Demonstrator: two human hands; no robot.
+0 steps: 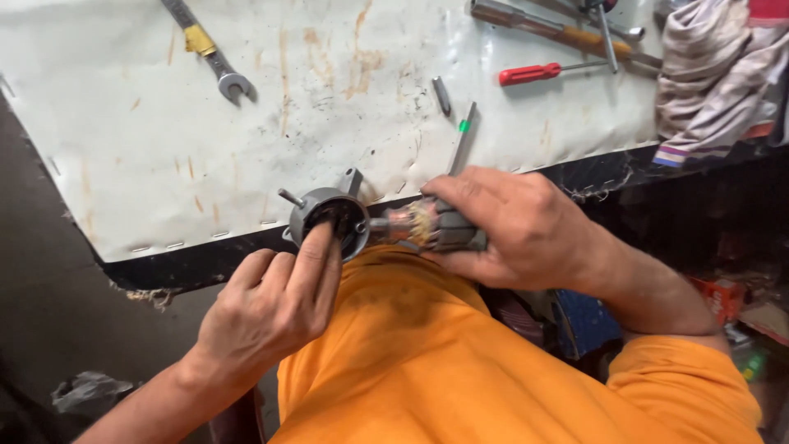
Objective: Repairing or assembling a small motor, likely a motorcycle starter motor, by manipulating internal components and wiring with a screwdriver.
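Soft daylight is falling on the white worktop [164, 123], making it bright but not shiny. Small shadows are sitting under the wrench [215, 59] and the red screwdriver [534, 73]. The floor and bottom corners are staying dark and dim. The edges are bending a little. The hands are looking sharp, not blurry.

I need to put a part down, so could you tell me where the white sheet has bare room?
The white sheet is bare between the spanner and its near edge. It is crowded at the far right: red screwdriver, other tools, cloth. Both hands fill the near edge.
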